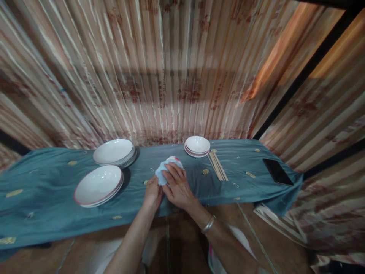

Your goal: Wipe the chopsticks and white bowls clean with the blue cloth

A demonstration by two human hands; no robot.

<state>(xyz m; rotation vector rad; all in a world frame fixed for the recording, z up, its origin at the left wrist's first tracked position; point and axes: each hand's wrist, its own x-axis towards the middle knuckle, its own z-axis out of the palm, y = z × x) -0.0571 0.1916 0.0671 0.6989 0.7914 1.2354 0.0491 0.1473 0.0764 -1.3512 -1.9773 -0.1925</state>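
A small white bowl (178, 161) with a red pattern shows past the top of my hands, over the near middle of the table. A light blue cloth (161, 176) is bunched against it and covers much of it. My left hand (153, 193) grips the bowl from the left and below, its fingertips mostly hidden. My right hand (179, 185), with a silver bangle on its wrist, lies over the cloth with fingers bent, pressing it onto the bowl.
A teal cloth-covered table (148, 156) carries a stack of large white plates (113, 151) and red-rimmed dishes (98, 186) on the left. Small bowls (197, 145), chopsticks (218, 166) and a black phone (277, 172) lie to the right. Curtains (171, 76) hang behind.
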